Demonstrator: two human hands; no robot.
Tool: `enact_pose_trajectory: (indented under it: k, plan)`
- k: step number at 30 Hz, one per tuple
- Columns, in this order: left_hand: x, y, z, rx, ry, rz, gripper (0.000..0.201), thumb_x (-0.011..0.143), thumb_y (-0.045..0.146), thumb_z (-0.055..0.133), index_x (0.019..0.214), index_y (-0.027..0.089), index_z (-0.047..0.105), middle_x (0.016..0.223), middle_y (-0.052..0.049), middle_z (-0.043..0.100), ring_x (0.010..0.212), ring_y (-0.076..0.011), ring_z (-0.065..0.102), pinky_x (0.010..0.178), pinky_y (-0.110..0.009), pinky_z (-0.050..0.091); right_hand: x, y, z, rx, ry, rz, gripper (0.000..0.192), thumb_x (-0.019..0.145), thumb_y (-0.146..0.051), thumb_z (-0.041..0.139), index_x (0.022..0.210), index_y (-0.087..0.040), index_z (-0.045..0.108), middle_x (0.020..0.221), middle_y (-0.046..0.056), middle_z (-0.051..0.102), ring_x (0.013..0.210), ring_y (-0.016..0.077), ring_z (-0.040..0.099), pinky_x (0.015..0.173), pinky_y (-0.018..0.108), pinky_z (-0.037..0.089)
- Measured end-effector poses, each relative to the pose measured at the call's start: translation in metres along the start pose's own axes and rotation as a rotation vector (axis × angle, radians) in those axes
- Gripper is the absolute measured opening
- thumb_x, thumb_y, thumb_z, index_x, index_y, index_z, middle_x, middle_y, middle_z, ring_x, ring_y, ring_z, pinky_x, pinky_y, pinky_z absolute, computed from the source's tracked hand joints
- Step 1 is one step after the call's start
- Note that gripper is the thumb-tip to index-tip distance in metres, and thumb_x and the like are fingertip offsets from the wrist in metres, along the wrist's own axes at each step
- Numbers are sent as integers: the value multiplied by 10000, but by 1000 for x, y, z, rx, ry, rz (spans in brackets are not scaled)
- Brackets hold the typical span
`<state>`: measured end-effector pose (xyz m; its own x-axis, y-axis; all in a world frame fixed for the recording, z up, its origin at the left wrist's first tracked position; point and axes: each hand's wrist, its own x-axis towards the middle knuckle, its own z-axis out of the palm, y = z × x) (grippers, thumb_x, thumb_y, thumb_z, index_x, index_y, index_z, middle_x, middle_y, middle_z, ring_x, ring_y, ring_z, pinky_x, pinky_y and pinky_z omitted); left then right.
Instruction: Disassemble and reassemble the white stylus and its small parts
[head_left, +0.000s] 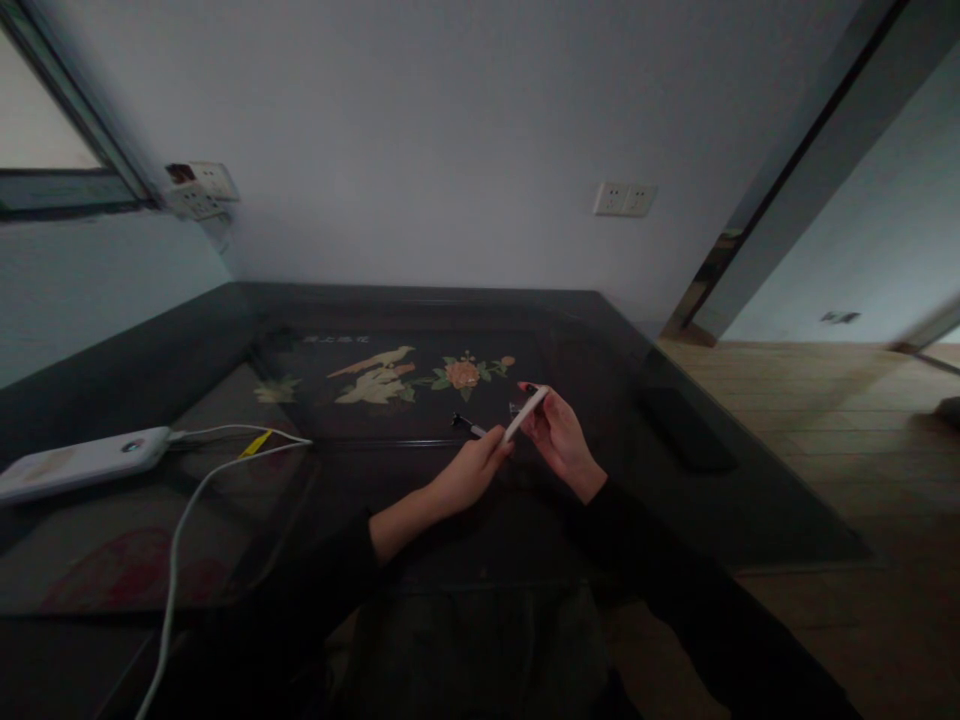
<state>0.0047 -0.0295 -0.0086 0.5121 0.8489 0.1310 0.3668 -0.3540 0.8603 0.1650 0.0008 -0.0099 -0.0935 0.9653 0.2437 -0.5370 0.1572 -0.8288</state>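
Two hands (469, 478), two pens (525, 412), one power strip (79, 461)

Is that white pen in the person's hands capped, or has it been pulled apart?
Cannot tell for sure. The white pen lies tilted between the left hand and right hand; a dark tip shows beside it.

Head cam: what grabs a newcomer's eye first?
Mid-frame, the right hand holds a white pen-like barrel above the dark glass-topped table, while the left hand pinches a thin dark-tipped piece beside it. Behind them, a bird-and-flower inlay glows under the glass. A white power strip with cables lies far left.
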Motion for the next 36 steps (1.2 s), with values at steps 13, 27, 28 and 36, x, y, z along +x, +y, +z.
enact_pose_trajectory:
  k: [13,27,28,36]
  plan:
    - [7,-11,-5,22,116,-51,180,934,314,368,803,199,412,617,56,431,567,-109,422,567,-230,310,0,-2,3,-9,-69,-41,351,775,-533,663,883,-209,582,543,-72,467,438,68,353,431,226,267]
    - [1,-1,1,7,28,-34,183,930,321,355,806,196,407,641,46,432,587,-113,427,576,-239,321,1,0,0,-24,-28,-26,411,772,-523,668,1002,-182,651,553,-54,488,466,78,389,447,227,309]
    - [0,0,1,2,14,-24,183,929,320,354,805,197,405,645,45,434,590,-113,427,577,-239,323,1,0,0,-28,-15,-19,417,769,-527,668,1002,-181,654,551,-54,484,470,81,392,451,230,321]
    - [2,-3,0,11,24,13,211,931,340,356,792,195,421,644,44,435,588,-112,421,569,-236,324,0,1,-2,-44,-1,-17,420,776,-531,657,1028,-196,637,563,-59,474,484,83,405,460,223,350]
